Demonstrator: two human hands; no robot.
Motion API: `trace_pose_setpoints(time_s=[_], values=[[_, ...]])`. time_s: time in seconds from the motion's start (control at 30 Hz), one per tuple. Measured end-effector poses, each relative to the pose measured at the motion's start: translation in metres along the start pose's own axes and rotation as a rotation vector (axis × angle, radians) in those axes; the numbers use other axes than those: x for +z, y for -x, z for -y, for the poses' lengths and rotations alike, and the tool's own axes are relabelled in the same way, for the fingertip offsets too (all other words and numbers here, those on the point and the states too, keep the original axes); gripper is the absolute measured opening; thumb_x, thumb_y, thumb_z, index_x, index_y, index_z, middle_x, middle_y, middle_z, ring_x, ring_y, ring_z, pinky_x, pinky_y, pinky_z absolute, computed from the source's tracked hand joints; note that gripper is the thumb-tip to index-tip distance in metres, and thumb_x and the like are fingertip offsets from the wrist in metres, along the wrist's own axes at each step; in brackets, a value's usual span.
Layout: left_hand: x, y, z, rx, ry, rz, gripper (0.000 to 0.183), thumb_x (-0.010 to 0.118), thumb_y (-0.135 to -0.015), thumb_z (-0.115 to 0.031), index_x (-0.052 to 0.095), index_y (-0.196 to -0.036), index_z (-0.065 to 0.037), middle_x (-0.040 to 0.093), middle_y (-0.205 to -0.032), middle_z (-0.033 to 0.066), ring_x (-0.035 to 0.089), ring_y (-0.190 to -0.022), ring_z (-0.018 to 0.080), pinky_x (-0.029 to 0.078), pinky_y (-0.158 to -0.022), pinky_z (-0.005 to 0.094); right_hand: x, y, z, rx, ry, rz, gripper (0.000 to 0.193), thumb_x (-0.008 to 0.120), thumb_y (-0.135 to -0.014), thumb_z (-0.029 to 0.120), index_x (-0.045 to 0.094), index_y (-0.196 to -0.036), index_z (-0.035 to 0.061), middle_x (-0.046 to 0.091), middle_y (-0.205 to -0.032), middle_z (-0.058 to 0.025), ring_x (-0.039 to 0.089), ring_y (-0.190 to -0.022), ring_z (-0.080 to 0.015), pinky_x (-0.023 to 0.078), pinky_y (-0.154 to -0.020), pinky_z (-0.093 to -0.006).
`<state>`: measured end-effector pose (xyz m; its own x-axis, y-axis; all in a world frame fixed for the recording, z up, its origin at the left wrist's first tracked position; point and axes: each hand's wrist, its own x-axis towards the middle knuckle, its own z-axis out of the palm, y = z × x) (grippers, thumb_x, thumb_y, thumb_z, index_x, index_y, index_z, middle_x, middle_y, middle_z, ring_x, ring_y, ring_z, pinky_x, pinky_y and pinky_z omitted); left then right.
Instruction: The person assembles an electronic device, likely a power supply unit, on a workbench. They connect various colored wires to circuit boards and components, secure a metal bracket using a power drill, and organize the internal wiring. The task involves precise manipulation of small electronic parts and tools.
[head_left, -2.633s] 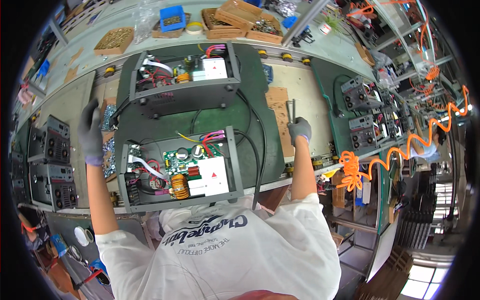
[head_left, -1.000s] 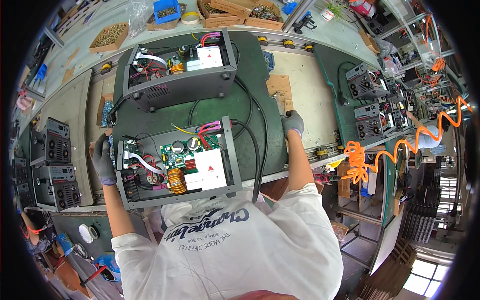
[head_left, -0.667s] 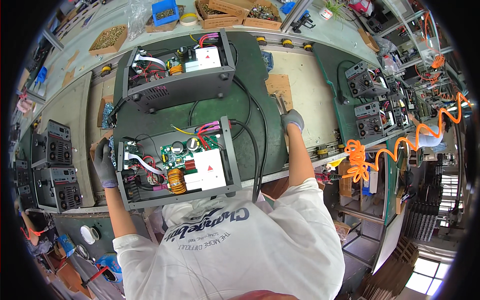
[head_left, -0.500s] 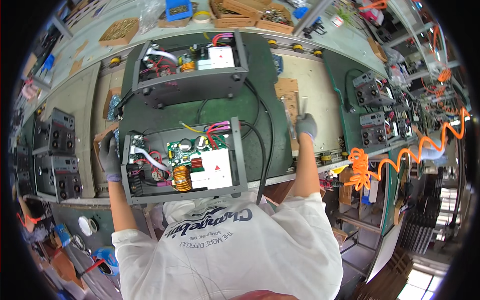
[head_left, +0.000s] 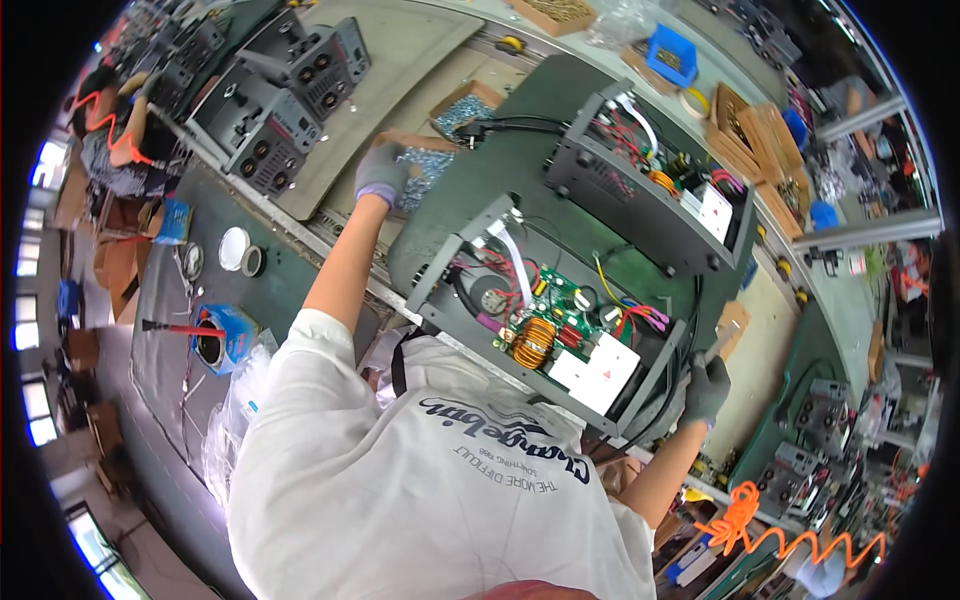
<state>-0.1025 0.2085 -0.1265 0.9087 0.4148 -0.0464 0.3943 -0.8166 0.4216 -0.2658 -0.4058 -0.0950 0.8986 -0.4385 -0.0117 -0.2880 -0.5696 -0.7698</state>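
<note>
My left hand (head_left: 382,172), in a grey glove, is at a small cardboard box of bluish-silver screws (head_left: 427,172). Its fingers look curled; what they hold, if anything, cannot be made out. My right hand (head_left: 707,390), also gloved, is closed round a thin silver tool (head_left: 718,341) whose kind is unclear. Between my hands, close to my body, lies an open grey metal case (head_left: 474,232) with a green circuit board (head_left: 556,300), a copper coil (head_left: 534,342) and a white cover (head_left: 611,372). A second open case (head_left: 620,205) stands behind it.
Both cases rest on a dark green board (head_left: 432,240). Another screw box (head_left: 468,108) sits beyond my left hand. Finished-looking units (head_left: 262,125) stand at the left, others (head_left: 790,465) at the right. An orange coiled hose (head_left: 742,515) hangs at lower right. A person (head_left: 120,135) works at far left.
The view has turned toward the left, so the cases appear tilted and farther right. My left hand now reaches over the screw box beside the case. My right hand still grips the thin tool.
</note>
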Motion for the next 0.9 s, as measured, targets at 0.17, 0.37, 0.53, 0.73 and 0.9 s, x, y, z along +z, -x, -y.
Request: trace_pose_setpoints(time_s=[0.17,0.37,0.53,0.73,0.9], values=[[0.027,-0.008,0.012,0.133,-0.193,0.279,0.059,0.074,-0.080,-0.035,0.061,-0.134,-0.017,0.066,-0.128,0.0190,0.060,-0.124,0.0368,0.048,-0.106,0.0431,-0.004,0.007,0.049,0.028,-0.102,-0.088,0.019,0.070,-0.094,0.019,0.068,-0.092,0.0004,0.056,-0.073,0.0011,0.046,-0.064,-0.0083,0.037,-0.056,-0.0270],[0.048,-0.015,0.021,0.223,-0.164,0.381,0.047,0.069,-0.086,-0.037,0.066,-0.123,-0.009,0.069,-0.121,0.0209,0.066,-0.114,0.0392,0.050,-0.098,0.0438,-0.007,0.014,0.073,-0.057,-0.173,-0.128,0.020,0.070,-0.094,0.019,0.069,-0.098,-0.0004,0.059,-0.075,0.0012,0.048,-0.065,-0.0075,0.038,-0.057,-0.0247],[0.036,-0.011,0.032,0.211,0.007,0.071,0.028,0.059,-0.091,-0.025,0.074,-0.108,-0.009,0.071,-0.108,0.0210,0.068,-0.104,0.0383,0.052,-0.091,0.0470,-0.018,0.010,0.092,-0.309,-0.248,-0.147,0.018,0.070,-0.093,0.014,0.066,-0.100,-0.0021,0.061,-0.077,-0.0007,0.055,-0.066,-0.0070,0.043,-0.059,-0.0238],[0.025,-0.017,0.045,0.209,-0.066,-0.019,0.032,0.065,-0.089,-0.033,0.074,-0.114,-0.016,0.072,-0.110,0.0151,0.068,-0.104,0.0354,0.053,-0.090,0.0459,-0.017,0.010,0.160,-0.253,-0.375,-0.011,0.020,0.074,-0.090,0.014,0.067,-0.101,-0.0009,0.063,-0.076,-0.0016,0.059,-0.061,-0.0077,0.047,-0.056,-0.0241],[0.038,-0.027,0.066,0.152,0.122,-0.134,0.031,0.057,-0.097,-0.030,0.069,-0.118,-0.011,0.069,-0.115,0.0218,0.067,-0.104,0.0414,0.050,-0.091,0.0481,-0.005,0.007,0.208,-0.508,-0.142,0.019,0.027,0.072,-0.092,0.025,0.068,-0.103,0.0009,0.067,-0.077,-0.0101,0.064,-0.068,-0.0135,0.051,-0.064,-0.0312]])
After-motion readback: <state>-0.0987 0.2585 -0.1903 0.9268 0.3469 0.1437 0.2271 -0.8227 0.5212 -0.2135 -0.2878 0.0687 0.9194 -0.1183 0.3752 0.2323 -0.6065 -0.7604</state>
